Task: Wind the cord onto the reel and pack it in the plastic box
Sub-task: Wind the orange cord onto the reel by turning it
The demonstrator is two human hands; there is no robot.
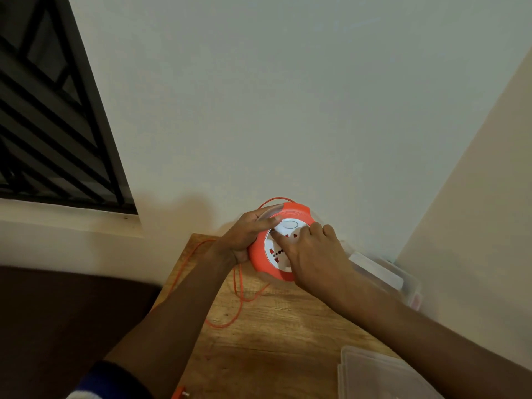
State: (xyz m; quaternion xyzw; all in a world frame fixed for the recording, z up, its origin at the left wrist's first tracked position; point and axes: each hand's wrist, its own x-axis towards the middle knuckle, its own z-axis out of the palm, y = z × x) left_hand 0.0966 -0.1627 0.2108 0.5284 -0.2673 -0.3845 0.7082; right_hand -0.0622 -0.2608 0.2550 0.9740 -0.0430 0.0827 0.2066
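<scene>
An orange cord reel (260, 254) with a white socket face is held tilted above the far end of the wooden table (273, 335). My left hand (244, 234) grips its left rim, thumb across the top. Over the white face lies my right hand (313, 251), fingers curled on the centre part. Loose orange cord (239, 298) trails from the reel over the table and off its left edge. The orange plug (180, 394) shows at the bottom edge. A clear plastic box (383, 272) sits at the far right by the wall.
A clear plastic lid (374, 372) lies at the table's near right corner. White walls meet in a corner behind the box. A dark barred window (51, 110) is at the upper left, and a dark brown surface (57, 312) lies left of the table.
</scene>
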